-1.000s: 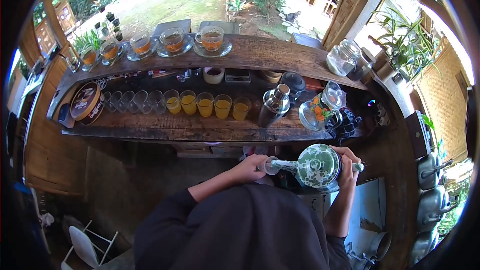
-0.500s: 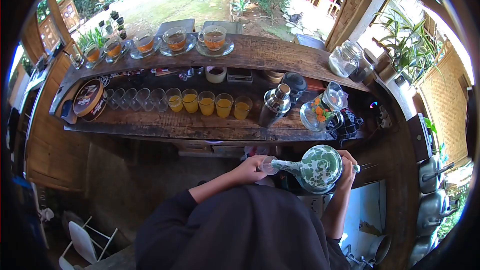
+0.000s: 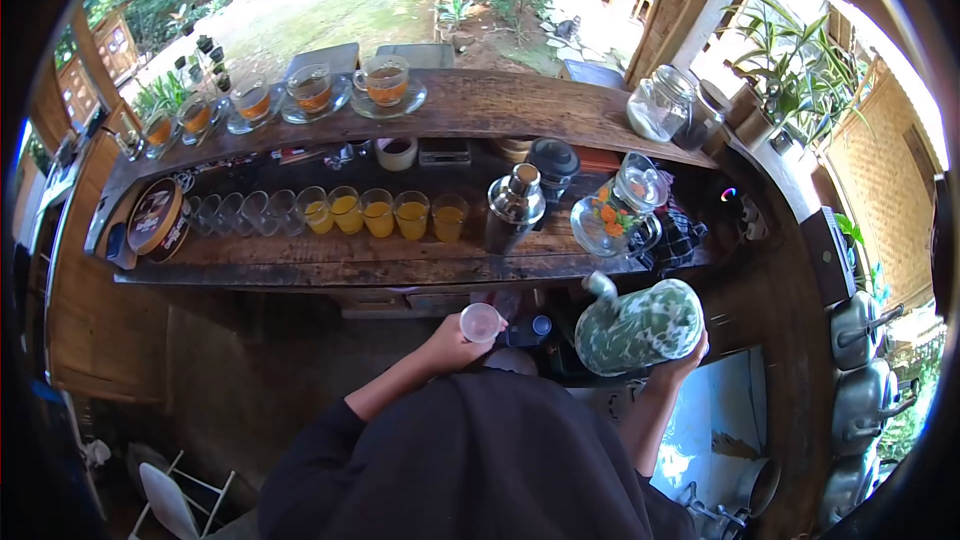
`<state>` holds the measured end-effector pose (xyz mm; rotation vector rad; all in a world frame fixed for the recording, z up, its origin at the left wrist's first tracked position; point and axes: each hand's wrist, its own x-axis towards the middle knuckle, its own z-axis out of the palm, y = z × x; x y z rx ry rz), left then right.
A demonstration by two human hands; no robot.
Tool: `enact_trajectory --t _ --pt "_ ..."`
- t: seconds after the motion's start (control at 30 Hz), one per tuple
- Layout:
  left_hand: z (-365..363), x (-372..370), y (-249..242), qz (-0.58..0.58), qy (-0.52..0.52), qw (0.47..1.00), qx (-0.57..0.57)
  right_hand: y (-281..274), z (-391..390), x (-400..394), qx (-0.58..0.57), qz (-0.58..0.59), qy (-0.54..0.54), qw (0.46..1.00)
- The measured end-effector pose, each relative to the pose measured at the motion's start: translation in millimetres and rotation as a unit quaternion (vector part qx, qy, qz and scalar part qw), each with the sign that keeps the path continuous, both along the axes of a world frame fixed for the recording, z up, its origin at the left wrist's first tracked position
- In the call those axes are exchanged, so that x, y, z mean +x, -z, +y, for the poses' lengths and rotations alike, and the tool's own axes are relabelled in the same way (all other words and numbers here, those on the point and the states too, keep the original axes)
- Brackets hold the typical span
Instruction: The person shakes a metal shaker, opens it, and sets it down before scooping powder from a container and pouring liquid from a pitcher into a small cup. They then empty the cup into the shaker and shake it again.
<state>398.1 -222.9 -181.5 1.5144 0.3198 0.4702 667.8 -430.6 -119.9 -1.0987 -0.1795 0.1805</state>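
My left hand (image 3: 450, 348) is closed around a small clear cup (image 3: 480, 322), held in front of the counter. What the cup contains I cannot make out clearly. On the right, my right hand (image 3: 684, 362) grips a green-and-white mottled enamel teapot (image 3: 642, 328), its fingers partly hidden behind the body. The teapot's spout (image 3: 600, 286) sits up and to the left, apart from the cup. Beyond my hands, on the lower counter, stand several glasses of orange drink (image 3: 378, 218) and a steel cocktail shaker (image 3: 516, 208).
Several empty glasses (image 3: 255, 212) line the counter's left side, beside a round box (image 3: 157, 220). A glass pitcher (image 3: 607, 220) with orange flowers stands right. Along the upper shelf (image 3: 500, 105) are cups of tea on saucers (image 3: 386, 85) and a lidded jar (image 3: 660, 105).
The cup and the teapot's spout have come apart: the cup moved left, and the teapot turned so its spout points upward. The whole view has shifted slightly.
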Motion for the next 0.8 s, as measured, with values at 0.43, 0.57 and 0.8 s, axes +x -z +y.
enact_trajectory --t 0.43,0.57,0.8 --pt "-1.7 -1.7 6.3 0.039 -0.132 0.990 0.029 26.0 -12.0 119.6 0.033 -0.032 0.218 0.975" --pt "-0.9 -13.5 19.5 0.031 -0.207 0.976 0.052 27.3 6.9 140.7 0.052 0.019 0.225 0.973" --pt "7.9 -45.1 20.6 0.050 -0.343 0.937 0.040 50.6 47.7 189.4 -0.017 -0.085 0.192 0.978"
